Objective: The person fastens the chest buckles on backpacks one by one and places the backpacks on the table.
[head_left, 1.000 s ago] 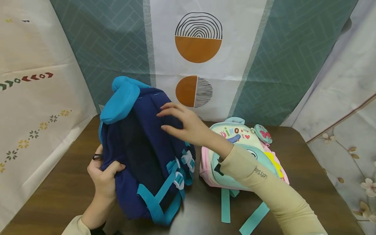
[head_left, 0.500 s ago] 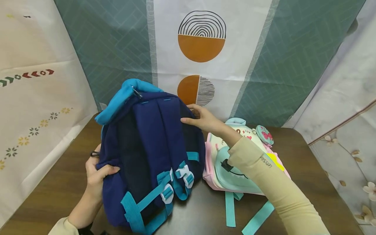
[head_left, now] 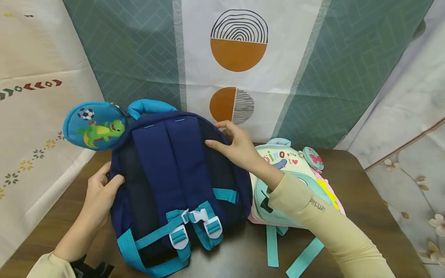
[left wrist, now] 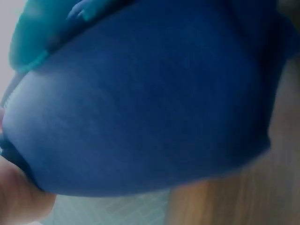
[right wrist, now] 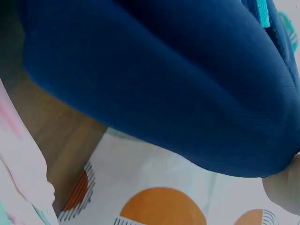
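Note:
A navy backpack (head_left: 187, 158) stands on the table with its back panel and shoulder straps facing me. Light blue webbing (head_left: 156, 235) with white buckles crosses its lower part. My left hand (head_left: 99, 193) grips the bag's left side, thumb in front. At the upper right edge, my right hand (head_left: 240, 148) holds the bag between thumb and fingers, its fingertips hidden behind. A round blue pouch (head_left: 97, 125) with a green dinosaur and a football sits beside the blue top handle (head_left: 151, 106). Navy fabric (left wrist: 140, 108) fills most of the left wrist view.
To the right, partly behind my right forearm, a pink and mint dinosaur backpack (head_left: 295, 183) lies on the brown table (head_left: 358, 200). Its mint straps (head_left: 272, 247) trail toward me. Patterned cloth (head_left: 299, 96) hangs behind and at both sides.
The navy backpack has turned to face me more squarely and shifted left. Its pouch has swung out to the left, showing the dinosaur. My right hand has gone from hovering to holding its edge.

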The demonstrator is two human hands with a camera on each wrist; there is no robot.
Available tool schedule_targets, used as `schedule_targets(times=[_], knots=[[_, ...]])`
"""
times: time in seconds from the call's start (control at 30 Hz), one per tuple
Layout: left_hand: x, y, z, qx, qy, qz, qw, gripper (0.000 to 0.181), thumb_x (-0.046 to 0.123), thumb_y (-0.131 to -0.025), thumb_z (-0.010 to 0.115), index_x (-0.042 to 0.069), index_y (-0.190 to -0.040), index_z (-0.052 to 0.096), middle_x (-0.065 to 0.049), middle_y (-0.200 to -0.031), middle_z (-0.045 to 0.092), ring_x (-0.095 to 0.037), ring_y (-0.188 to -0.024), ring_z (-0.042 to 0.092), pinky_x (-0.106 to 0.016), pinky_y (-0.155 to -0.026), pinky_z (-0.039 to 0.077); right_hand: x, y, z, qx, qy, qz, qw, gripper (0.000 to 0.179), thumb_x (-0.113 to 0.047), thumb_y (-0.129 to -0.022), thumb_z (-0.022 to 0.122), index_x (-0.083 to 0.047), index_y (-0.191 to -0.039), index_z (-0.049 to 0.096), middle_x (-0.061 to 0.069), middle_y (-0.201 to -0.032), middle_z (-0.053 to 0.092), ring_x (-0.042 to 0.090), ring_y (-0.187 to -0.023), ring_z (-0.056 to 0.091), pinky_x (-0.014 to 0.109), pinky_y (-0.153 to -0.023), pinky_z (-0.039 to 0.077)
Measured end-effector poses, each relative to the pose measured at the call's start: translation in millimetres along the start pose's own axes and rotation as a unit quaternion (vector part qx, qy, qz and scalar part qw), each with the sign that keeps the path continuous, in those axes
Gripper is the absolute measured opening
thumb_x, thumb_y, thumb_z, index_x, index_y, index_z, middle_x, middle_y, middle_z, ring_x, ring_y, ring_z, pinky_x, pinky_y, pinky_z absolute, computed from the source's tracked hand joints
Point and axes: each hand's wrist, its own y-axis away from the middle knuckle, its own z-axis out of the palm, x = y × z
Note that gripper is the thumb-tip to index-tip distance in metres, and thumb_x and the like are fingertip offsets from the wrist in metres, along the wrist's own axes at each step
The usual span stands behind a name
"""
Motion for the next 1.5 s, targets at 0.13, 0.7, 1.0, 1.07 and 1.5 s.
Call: schedule_targets(times=[0.13,0.7,1.0,1.07,1.5], knots=[[0.6,-3.5,-1.2,0.011,-0.043,0.043,0.9981,0.032,-0.007,-0.087,0.045,0.011,-0.108,0.062,0.005,-0.077,0.064,-0.006,-0.066,0.059,-0.019,-0.056,0.050,-4,5.5,-1,-0.010,0.006,0.012,0.9999,0.041,-0.031,-0.085,0.069,-0.019,-0.120,0.052,0.000,-0.090,0.066,0.014,-0.079,0.060,0.031,-0.072,0.049],[-28.3,-48.3,-12.7,-0.230,-0.254,-0.059,0.9377,0.056,0.022,-0.100,0.041,0.002,-0.148,0.018,-0.025,-0.135,0.041,-0.023,-0.108,0.056,-0.028,-0.075,0.052,44,8.0,21,-0.090,-0.122,0.307,0.9393,0.044,-0.030,-0.089,0.063,-0.015,-0.128,0.048,0.005,-0.128,0.052,0.025,-0.103,0.056,0.039,-0.089,0.046],[-40.7,-84.6,7.5,-0.264,-0.300,-0.076,0.9134,0.058,0.018,-0.101,0.034,0.004,-0.150,0.007,-0.029,-0.146,0.026,-0.042,-0.117,0.047,-0.045,-0.086,0.046,65,-4.9,27,-0.132,-0.101,0.389,0.9062,0.064,-0.029,-0.090,0.062,-0.014,-0.143,0.029,0.010,-0.142,0.037,0.032,-0.122,0.045,0.051,-0.101,0.036],[-44.2,-93.9,10.3,-0.262,-0.308,-0.077,0.9112,0.057,0.016,-0.101,0.033,0.003,-0.150,0.007,-0.031,-0.145,0.027,-0.044,-0.117,0.047,-0.049,-0.088,0.045,67,-11.3,26,-0.154,-0.070,0.384,0.9076,0.076,-0.031,-0.088,0.064,-0.013,-0.147,0.020,0.012,-0.147,0.030,0.033,-0.130,0.036,0.053,-0.105,0.029],[-72.8,-130.2,31.8,-0.287,-0.451,-0.051,0.8436,0.053,0.005,-0.095,0.030,-0.022,-0.138,0.013,-0.043,-0.140,0.018,-0.054,-0.130,0.019,-0.059,-0.105,0.022,82,-37.5,38,-0.278,0.089,0.371,0.8816,0.082,-0.033,-0.083,0.070,-0.007,-0.147,0.025,0.014,-0.150,0.028,0.035,-0.132,0.035,0.055,-0.101,0.035]])
